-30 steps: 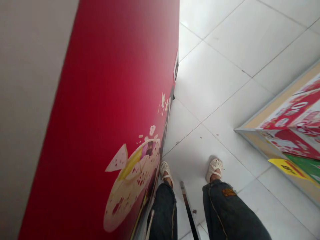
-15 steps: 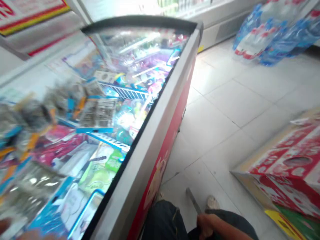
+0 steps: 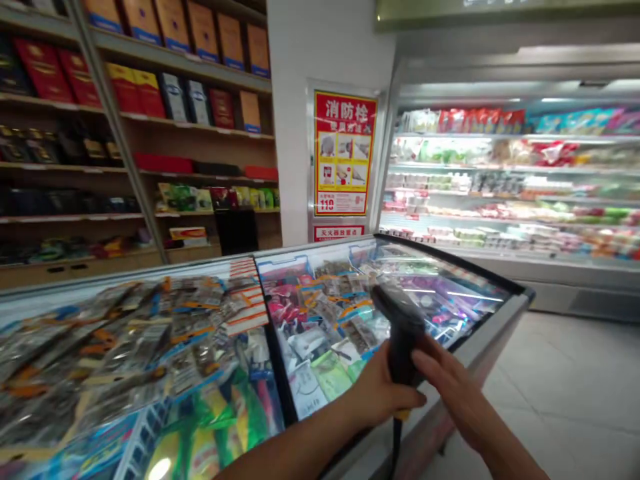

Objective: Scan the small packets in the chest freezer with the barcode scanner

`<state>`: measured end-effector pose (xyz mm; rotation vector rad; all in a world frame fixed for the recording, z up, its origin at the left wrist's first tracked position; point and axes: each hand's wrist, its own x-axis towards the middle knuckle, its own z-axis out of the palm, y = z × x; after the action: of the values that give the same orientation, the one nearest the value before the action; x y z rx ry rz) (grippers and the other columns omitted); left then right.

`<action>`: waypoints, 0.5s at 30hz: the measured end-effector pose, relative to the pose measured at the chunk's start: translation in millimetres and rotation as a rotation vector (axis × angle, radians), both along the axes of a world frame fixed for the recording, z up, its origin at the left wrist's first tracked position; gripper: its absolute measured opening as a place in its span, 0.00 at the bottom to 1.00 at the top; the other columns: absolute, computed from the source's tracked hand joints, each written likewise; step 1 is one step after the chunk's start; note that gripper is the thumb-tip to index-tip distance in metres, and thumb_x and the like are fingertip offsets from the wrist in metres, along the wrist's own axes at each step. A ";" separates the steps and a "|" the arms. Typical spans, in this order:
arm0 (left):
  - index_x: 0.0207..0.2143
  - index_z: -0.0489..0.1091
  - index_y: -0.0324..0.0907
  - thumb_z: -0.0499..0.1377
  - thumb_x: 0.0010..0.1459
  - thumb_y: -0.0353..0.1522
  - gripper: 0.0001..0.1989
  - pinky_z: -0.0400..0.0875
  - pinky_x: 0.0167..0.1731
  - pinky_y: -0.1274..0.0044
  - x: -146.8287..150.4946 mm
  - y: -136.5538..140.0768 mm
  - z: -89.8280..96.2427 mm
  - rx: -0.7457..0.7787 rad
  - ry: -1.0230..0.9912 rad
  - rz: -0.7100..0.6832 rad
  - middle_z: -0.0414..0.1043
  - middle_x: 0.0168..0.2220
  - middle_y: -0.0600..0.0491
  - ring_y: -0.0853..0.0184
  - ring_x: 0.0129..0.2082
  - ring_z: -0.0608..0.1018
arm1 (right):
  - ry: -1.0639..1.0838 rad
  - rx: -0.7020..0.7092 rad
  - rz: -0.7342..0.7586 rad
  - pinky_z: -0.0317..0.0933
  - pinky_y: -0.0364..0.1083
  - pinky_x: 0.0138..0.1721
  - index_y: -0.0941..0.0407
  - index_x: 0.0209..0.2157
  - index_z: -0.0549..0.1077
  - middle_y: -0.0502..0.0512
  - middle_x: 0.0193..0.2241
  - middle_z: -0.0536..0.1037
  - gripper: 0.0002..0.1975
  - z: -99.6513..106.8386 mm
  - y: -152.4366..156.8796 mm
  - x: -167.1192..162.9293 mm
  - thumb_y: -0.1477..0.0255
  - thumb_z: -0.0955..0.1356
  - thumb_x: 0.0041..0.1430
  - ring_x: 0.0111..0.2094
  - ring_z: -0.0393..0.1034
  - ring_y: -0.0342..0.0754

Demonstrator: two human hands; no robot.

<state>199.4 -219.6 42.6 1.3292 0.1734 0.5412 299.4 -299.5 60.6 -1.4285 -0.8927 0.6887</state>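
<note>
Both my hands are on a black handheld barcode scanner, held upright above the edge of a glass-topped chest freezer. My left hand wraps its handle from the left. The fingers of my right hand press against the handle from the right; its fingertips are partly hidden behind it. A dark cord hangs from the bottom of the grip. Beyond the scanner, clear plastic packets with orange and blue trim lie on the freezer top, with more packets heaped on the left.
Colourful bags show at the freezer's lower left. Shelves of boxes and bottles stand at the back left. A red fire-hydrant sign hangs on the wall. An open refrigerated display is at the back right, above tiled floor.
The view has swung up and left from the floor and freezer side. My left hand has come from over the packets to the scanner; my right hand has risen from near my legs.
</note>
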 end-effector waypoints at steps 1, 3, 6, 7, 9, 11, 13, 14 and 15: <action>0.45 0.60 0.41 0.62 0.33 0.26 0.31 0.63 0.29 0.78 -10.3 2.4 5.8 0.092 -0.023 -0.045 0.67 0.36 0.53 0.69 0.32 0.69 | 0.055 0.008 -0.018 0.63 0.50 0.40 0.59 0.35 0.73 0.61 0.34 0.77 0.21 12.2 17.9 -18.5 0.59 0.69 0.40 0.39 0.69 0.56; 0.47 0.60 0.42 0.63 0.36 0.31 0.32 0.65 0.35 0.75 -42.7 17.4 19.0 0.373 0.039 -0.045 0.68 0.40 0.51 0.65 0.37 0.70 | 0.146 0.053 -0.049 0.65 0.48 0.33 0.59 0.29 0.73 0.57 0.25 0.77 0.16 26.9 46.9 -53.1 0.62 0.70 0.39 0.30 0.71 0.52; 0.42 0.67 0.40 0.61 0.39 0.42 0.27 0.62 0.41 0.69 -120.0 60.6 39.0 0.899 0.471 0.284 0.68 0.42 0.45 0.58 0.41 0.69 | 0.304 0.133 -0.044 0.65 0.45 0.24 0.57 0.27 0.71 0.52 0.22 0.75 0.12 33.9 69.6 -88.7 0.67 0.71 0.38 0.22 0.69 0.47; 0.40 0.68 0.38 0.60 0.39 0.42 0.25 0.62 0.41 0.68 -150.2 77.5 44.2 1.019 0.698 0.436 0.68 0.42 0.43 0.55 0.43 0.69 | 0.355 0.139 -0.032 0.65 0.44 0.22 0.56 0.27 0.70 0.51 0.22 0.75 0.11 34.7 72.3 -95.8 0.68 0.71 0.38 0.21 0.69 0.46; 0.39 0.69 0.37 0.58 0.41 0.39 0.22 0.62 0.40 0.66 -207.9 109.7 49.8 1.122 1.103 0.632 0.68 0.42 0.40 0.53 0.43 0.69 | 0.419 0.099 -0.008 0.63 0.44 0.18 0.56 0.27 0.69 0.51 0.22 0.74 0.11 36.7 73.4 -104.6 0.67 0.70 0.40 0.18 0.67 0.44; 0.40 0.69 0.39 0.58 0.41 0.39 0.22 0.64 0.37 0.67 -252.1 135.5 47.3 1.052 1.340 0.695 0.70 0.41 0.41 0.53 0.42 0.71 | 0.444 0.051 0.014 0.61 0.43 0.15 0.56 0.26 0.68 0.50 0.18 0.72 0.09 40.7 73.6 -110.1 0.67 0.69 0.42 0.15 0.64 0.43; 0.39 0.70 0.41 0.58 0.39 0.40 0.22 0.65 0.36 0.69 -277.8 151.5 38.6 1.002 1.405 0.646 0.71 0.40 0.42 0.54 0.40 0.72 | 0.461 0.032 0.025 0.59 0.41 0.14 0.56 0.25 0.67 0.48 0.15 0.69 0.08 47.7 77.3 -116.3 0.68 0.69 0.43 0.14 0.62 0.41; 0.39 0.70 0.41 0.58 0.39 0.41 0.23 0.65 0.36 0.69 -284.7 155.7 33.1 0.987 1.406 0.623 0.71 0.41 0.43 0.54 0.40 0.72 | 0.471 0.044 0.040 0.59 0.41 0.14 0.56 0.25 0.67 0.47 0.14 0.69 0.08 52.3 81.4 -120.7 0.68 0.69 0.43 0.13 0.61 0.41; 0.39 0.70 0.42 0.58 0.38 0.43 0.24 0.65 0.36 0.69 -288.8 157.8 27.7 0.985 1.398 0.618 0.71 0.42 0.43 0.54 0.41 0.72 | 0.483 0.066 0.068 0.59 0.40 0.14 0.55 0.25 0.66 0.46 0.14 0.68 0.08 57.0 86.9 -126.3 0.70 0.69 0.42 0.14 0.62 0.40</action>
<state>-89.5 -61.9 70.4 2.4533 1.6720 0.0546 173.0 -212.6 117.6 -1.1065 -0.5783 0.9942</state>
